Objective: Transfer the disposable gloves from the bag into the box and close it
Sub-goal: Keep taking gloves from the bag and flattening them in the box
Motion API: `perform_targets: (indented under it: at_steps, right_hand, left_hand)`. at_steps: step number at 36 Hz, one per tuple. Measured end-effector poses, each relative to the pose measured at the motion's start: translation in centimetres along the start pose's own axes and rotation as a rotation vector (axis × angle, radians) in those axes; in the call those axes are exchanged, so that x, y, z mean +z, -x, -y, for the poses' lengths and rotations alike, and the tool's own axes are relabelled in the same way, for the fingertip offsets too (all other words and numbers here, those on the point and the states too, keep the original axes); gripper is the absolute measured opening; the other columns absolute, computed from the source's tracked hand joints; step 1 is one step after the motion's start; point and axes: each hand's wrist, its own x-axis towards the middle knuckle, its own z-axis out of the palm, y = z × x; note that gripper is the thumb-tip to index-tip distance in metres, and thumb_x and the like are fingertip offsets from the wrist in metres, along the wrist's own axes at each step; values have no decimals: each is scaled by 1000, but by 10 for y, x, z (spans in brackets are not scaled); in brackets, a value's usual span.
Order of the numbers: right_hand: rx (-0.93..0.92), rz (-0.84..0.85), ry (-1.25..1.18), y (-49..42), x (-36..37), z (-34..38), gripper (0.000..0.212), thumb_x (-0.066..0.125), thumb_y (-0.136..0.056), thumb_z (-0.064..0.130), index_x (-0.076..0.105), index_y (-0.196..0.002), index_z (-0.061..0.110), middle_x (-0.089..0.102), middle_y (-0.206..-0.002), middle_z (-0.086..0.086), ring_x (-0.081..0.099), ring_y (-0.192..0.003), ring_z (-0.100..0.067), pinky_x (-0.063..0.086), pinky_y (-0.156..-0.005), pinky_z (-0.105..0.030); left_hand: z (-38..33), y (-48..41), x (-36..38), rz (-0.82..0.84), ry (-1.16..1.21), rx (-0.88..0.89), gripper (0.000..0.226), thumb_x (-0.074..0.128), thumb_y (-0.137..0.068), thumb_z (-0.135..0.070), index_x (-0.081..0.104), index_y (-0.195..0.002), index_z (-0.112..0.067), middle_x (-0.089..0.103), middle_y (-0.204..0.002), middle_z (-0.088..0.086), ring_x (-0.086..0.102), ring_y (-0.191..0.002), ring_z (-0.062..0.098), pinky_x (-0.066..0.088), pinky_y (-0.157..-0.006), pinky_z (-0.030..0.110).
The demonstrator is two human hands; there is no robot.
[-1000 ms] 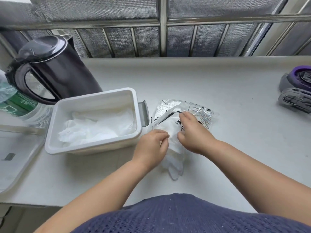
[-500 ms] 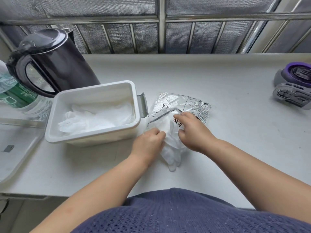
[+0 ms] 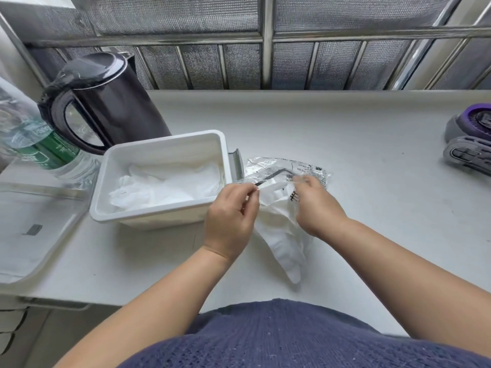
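1. Step in hand: emptying the plastic bag [image 3: 281,166]. It lies on the counter [image 3: 345,128] just right of the white box [image 3: 159,144], with its mouth turned toward me.
2. My left hand [image 3: 231,216] pinches the near lip of the bag between thumb and forefinger, at the dark strip along the opening.
3. My right hand [image 3: 316,205] is curled on the other side of the mouth and seems to grip the film there. The fingertips are blurred, so I can't tell whether they also catch a glove.
4. The hands are apart, with the bag mouth spread between them.
5. The glove bundle [image 3: 285,248] hangs out of the bag between my wrists and trails onto the counter toward me. I judge it mostly out of the film.
6. The box is open and already holds loose gloves [image 3: 164,185], so I put the transfer partway done.
7. Next move, as I judge it: take hold of the bundle itself, draw it clear of the bag, carry it left over the rim and press it down flat.
8. Closing comes after. The grey flap [image 3: 236,163] on the box's right end may be a latch or part of the lid, and the clear tray [image 3: 39,208] at far left may be the lid. I can't tell which.
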Motion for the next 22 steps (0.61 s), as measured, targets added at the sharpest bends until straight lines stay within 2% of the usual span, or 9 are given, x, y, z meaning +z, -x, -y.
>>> perform_targets:
  at_steps: [3,4,7,8,11,14,18,20,22]
  right_hand:
    - [26,-3,13,1,-3,0,61,42,-88,3,24,-144,17,17,-151,-8,46,-122,-35,40,-93,-36]
    - [22,-2,0,1,-5,0,59,42,-88,4,26,-143,16,18,-151,-8,46,-123,-34,40,-93,-35]
    - [-30,18,-103,6,-7,7,60,46,-88,11,29,-144,23,13,-154,-4,38,-132,-27,38,-102,-35]
    - [-54,27,-134,8,-8,10,63,48,-87,16,28,-145,27,11,-155,-2,35,-135,-23,36,-104,-33]
    - [-90,48,-151,12,-9,18,69,56,-84,33,25,-146,31,6,-156,3,30,-138,-17,33,-105,-31]
    - [-66,26,-87,8,-4,17,74,57,-86,46,22,-147,25,12,-154,-1,34,-135,-20,38,-102,-35]
    - [25,-52,-7,0,2,9,53,53,-92,24,32,-138,10,30,-141,-10,49,-119,-32,44,-91,-39]
    - [84,-76,2,-3,2,8,44,49,-90,11,35,-132,5,32,-138,-13,51,-114,-35,44,-89,-39]
    - [124,-98,-1,-6,0,9,39,48,-90,6,38,-127,3,33,-135,-15,50,-113,-36,43,-88,-39]
  left_hand:
    - [-2,-5,-6,-84,68,-39,20,51,-91,-21,64,-92,-6,57,-88,-6,65,-65,18,48,-64,20]
    - [-2,-9,-8,-43,78,-50,20,51,-92,-21,64,-92,-6,55,-88,-7,65,-67,19,48,-64,21]
    - [1,-13,-9,228,6,-96,10,56,-92,-15,64,-90,-9,56,-83,-8,60,-73,18,40,-66,13]
    - [2,-12,-8,258,2,-95,9,57,-91,-14,65,-90,-10,58,-82,-7,60,-74,20,40,-67,15]
    - [3,-8,-8,148,77,-102,17,52,-90,-25,63,-91,-12,60,-83,-6,66,-76,24,49,-71,34]
    - [2,-7,-10,52,173,-90,18,46,-90,-34,59,-93,-22,64,-82,-5,68,-78,20,53,-71,38]
    - [3,-10,-21,-135,216,-175,3,43,-92,-34,46,-92,-35,65,-79,-6,67,-72,1,53,-68,23]
    - [5,-16,-29,-272,196,-220,4,41,-95,-31,43,-92,-34,61,-79,-8,65,-68,5,52,-64,24]
    - [6,-24,-36,-351,219,-257,4,40,-98,-26,42,-94,-27,60,-79,-1,62,-64,4,51,-57,23]
